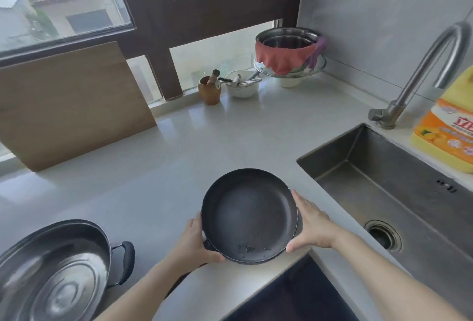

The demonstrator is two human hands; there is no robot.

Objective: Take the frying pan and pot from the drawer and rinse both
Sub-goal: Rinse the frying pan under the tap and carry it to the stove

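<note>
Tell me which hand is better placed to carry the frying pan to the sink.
The right hand. It rests on the frying pan rim nearest the sink, which lies to the right. The left hand holds the far rim, by the handle.

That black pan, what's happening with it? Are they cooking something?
No cooking yet. A person holds the black frying pan over the countertop with both hands: the left hand grips the near-left rim by the handle, and the right hand rests against its right side. The pan is empty, with a worn patch near its front edge. A steel pot sits on the counter to the left. The sink on the right looks dry, and no water runs from the faucet.
</note>
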